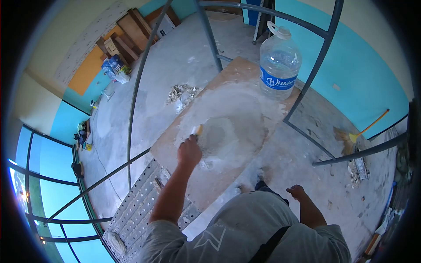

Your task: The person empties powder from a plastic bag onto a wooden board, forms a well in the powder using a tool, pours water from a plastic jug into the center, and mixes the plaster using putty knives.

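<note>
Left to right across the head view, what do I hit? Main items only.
Windows → bags → left hand with a small tool → water jug → broom.

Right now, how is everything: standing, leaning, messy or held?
Big bottle: upright, water inside.
Board: smeared with pale stuff.
Broom: tilted, bristles down.
Wood pieces: leaning at the wall.
Small white-and-tan tool: held in the left hand.
Right hand: fingers curled.
</note>
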The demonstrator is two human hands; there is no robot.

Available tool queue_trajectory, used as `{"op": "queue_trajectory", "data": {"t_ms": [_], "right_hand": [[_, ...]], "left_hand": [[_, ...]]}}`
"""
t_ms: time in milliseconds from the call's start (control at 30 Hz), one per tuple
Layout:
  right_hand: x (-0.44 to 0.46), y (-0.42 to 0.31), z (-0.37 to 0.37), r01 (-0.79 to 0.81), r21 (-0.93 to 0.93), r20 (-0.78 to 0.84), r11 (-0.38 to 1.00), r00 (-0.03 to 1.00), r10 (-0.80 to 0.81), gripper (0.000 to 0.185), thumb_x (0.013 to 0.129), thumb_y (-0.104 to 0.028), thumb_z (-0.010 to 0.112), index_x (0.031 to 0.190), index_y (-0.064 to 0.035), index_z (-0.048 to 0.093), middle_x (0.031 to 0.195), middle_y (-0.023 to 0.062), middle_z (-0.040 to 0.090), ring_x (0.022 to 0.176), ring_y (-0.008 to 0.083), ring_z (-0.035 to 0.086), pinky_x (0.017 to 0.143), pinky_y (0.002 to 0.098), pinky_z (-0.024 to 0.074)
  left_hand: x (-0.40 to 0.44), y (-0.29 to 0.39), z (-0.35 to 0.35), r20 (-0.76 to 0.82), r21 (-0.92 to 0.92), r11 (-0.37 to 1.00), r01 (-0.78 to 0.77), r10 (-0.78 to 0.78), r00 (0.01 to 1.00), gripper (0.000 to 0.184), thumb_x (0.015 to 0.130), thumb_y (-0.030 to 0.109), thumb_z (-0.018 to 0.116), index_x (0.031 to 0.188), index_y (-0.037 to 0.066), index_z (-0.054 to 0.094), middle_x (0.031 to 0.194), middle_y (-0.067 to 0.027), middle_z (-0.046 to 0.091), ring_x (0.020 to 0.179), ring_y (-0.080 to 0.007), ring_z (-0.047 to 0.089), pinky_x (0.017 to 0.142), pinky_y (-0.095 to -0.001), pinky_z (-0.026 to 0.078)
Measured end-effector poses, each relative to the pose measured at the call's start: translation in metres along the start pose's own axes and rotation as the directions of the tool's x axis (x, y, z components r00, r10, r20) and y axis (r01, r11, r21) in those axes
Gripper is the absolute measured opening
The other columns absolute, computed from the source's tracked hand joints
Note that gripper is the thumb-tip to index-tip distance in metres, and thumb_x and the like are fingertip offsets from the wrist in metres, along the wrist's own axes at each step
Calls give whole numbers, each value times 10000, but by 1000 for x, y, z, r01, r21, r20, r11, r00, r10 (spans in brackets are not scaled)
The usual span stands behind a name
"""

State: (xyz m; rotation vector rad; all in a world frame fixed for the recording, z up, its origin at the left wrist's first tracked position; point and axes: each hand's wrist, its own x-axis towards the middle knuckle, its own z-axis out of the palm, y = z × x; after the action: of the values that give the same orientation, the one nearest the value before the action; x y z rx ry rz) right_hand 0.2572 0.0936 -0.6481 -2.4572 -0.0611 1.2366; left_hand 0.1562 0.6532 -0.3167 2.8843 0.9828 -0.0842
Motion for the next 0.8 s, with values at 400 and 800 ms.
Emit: {"op": "queue_trajectory", "data": {"t_ms": [400, 800], "right_hand": [[-16, -27, -11, 191, -337, 178, 922, 974, -137, 432, 889, -479, 554, 1069, -116, 702, 1011, 145, 681, 985, 356, 632, 865, 456, 498], [-19, -11, 3, 223, -450, 227, 865, 965, -131, 262, 948, -317, 482, 1112, -252, 676, 943, 127, 665, 962, 329, 637, 779, 480, 510]], "left_hand": [[-18, 16, -22, 126, -157, 975, 156, -137, 982, 359, 855, 113, 467, 1182, -31, 442, 1051, -289, 636, 964, -445, 645, 862, -494, 516], [-2, 27, -37, 157, -250, 942, 225, -190, 969, 563, 824, 96, 466, 1358, -21, 331, 1063, -309, 636, 984, -470, 632, 899, -503, 494]]}}
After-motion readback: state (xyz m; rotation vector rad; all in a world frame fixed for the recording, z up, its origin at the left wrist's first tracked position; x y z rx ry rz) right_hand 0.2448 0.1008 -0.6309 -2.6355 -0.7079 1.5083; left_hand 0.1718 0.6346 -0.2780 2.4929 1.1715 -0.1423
